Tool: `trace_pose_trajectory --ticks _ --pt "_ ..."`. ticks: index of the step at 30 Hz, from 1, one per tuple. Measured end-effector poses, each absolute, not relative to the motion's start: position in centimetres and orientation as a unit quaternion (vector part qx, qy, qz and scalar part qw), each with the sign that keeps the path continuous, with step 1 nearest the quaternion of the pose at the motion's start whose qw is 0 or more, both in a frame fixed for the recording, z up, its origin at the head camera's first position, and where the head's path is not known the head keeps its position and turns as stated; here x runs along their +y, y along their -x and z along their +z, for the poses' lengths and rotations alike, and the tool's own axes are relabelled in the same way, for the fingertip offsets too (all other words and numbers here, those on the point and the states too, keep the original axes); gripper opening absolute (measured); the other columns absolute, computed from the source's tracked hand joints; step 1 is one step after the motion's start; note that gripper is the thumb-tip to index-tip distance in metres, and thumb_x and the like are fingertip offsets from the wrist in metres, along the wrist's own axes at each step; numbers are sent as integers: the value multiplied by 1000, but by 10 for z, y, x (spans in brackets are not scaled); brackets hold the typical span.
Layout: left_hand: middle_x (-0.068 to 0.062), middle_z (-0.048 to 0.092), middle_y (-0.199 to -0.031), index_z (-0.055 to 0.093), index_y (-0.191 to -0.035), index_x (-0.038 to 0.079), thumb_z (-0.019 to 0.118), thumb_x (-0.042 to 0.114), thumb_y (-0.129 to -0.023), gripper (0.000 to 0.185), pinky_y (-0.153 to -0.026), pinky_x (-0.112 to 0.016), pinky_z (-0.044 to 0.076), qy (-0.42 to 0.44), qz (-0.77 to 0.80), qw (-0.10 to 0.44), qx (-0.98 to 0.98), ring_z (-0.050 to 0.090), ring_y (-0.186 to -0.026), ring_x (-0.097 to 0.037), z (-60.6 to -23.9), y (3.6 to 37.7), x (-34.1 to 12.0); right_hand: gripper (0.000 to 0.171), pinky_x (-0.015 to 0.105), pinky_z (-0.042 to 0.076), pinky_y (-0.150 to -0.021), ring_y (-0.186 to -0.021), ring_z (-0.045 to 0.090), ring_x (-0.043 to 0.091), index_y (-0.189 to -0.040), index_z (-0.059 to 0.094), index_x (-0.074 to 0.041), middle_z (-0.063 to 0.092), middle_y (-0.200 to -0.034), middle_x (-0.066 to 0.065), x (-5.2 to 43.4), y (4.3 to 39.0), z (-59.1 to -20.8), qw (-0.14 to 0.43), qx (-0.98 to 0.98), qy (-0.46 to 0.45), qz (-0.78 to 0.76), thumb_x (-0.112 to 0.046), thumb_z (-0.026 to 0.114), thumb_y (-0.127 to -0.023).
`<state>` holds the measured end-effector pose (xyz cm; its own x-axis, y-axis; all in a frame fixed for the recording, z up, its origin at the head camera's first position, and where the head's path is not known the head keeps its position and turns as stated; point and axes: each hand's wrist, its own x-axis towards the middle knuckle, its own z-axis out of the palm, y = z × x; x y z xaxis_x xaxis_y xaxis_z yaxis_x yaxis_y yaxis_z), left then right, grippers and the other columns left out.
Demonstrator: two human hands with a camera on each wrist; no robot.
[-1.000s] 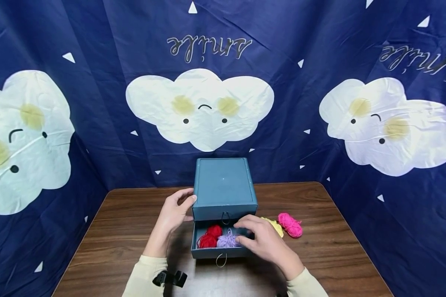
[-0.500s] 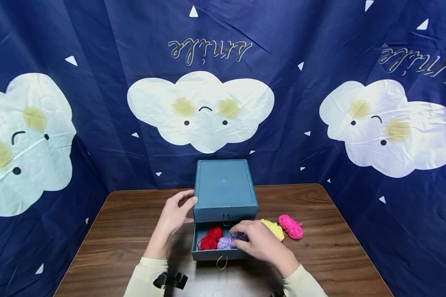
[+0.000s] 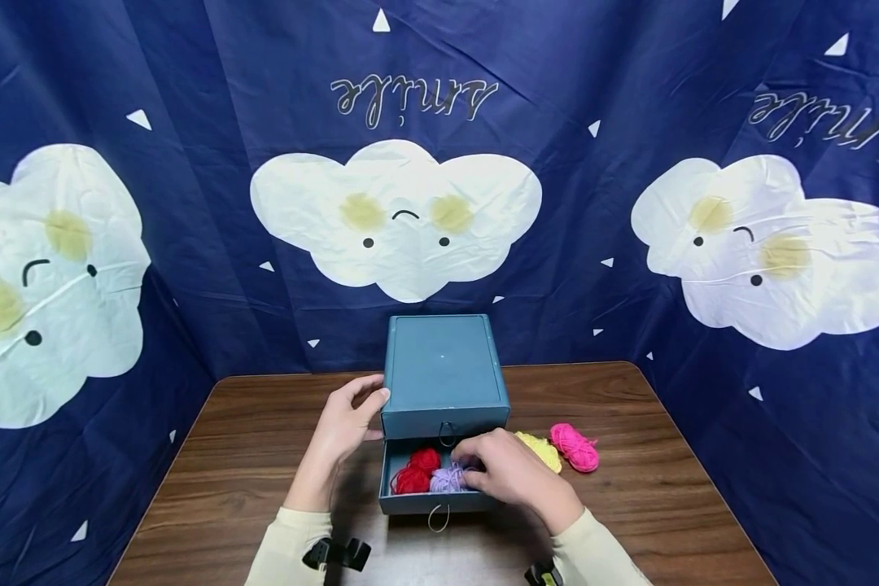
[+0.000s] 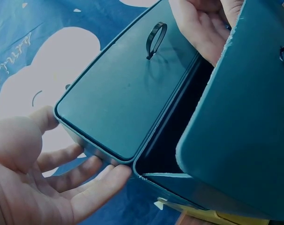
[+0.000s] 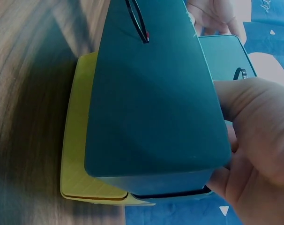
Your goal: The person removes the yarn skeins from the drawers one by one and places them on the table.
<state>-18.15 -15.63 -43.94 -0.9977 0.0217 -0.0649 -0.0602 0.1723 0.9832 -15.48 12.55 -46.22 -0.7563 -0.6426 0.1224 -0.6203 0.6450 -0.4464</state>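
Head view: your left hand (image 3: 347, 427) steadies the box (image 3: 443, 370), fingers relaxed against its side; your right hand (image 3: 501, 472) reaches into the drawer (image 3: 410, 503), curled on the purple yarn (image 3: 445, 480) beside the red yarn (image 3: 413, 472); yellow yarn (image 3: 542, 449) and pink yarn (image 3: 575, 448) wait right of the box, so I judge about half stowed. Left wrist view: straight fingers (image 4: 93, 187) touch the box corner. Right wrist view: the grip is hidden behind the drawer front (image 5: 151, 103).

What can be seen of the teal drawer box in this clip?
The teal drawer box stands upright at the middle of the wooden table, matte like card or plastic, with a recessed flat top. Its lower drawer is pulled out; each drawer front carries a thin loop pull. Inside lie red yarn and purple yarn. The left hand touches its left side; the right hand reaches into the drawer.
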Motion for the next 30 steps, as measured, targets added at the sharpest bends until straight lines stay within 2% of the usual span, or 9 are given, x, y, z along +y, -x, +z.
trace_pose_trajectory --ticks 5,14,19,25,30 --pt "-20 55 -146 56 -145 7 64 29 -103 48 -79 -52 64 12 641 30 767 58 -124 -35 -439 182 -155 19 14 50 -64 -73 58 -6 -105 78 -21 70 -82 -18 125 156 -464 31 903 359 -236 -12 78 -88" --pt "-20 54 -147 56 -145 7 64 28 -103 47 -79 -51 64 14 641 31 767 58 -124 -35 -440 182 -156 16 13 50 -64 -71 56 -5 -97 78 -23 67 -79 -20 125 158 -467 23 898 365 -246 -9 76 -89" --pt "-20 54 -147 55 -145 7 63 27 -103 47 -77 -49 65 12 640 30 768 58 -126 -37 -438 181 -156 14 14 51 -67 -74 57 -4 -95 79 -22 69 -82 -19 126 156 -462 4 896 369 -246 -10 77 -88" --pt "-20 53 -148 55 -145 7 63 27 -104 47 -78 -49 65 12 640 31 768 57 -128 -37 -438 180 -156 14 21 57 -77 -86 65 0 -98 80 -20 75 -95 -13 127 154 -457 -37 887 393 -239 -9 77 -90" --pt "-20 53 -148 55 -146 7 63 26 -104 47 -78 -49 64 10 643 31 766 56 -128 -37 -438 181 -156 14 23 58 -79 -89 67 1 -98 80 -19 76 -97 -11 129 152 -451 -56 877 407 -248 -8 77 -89"
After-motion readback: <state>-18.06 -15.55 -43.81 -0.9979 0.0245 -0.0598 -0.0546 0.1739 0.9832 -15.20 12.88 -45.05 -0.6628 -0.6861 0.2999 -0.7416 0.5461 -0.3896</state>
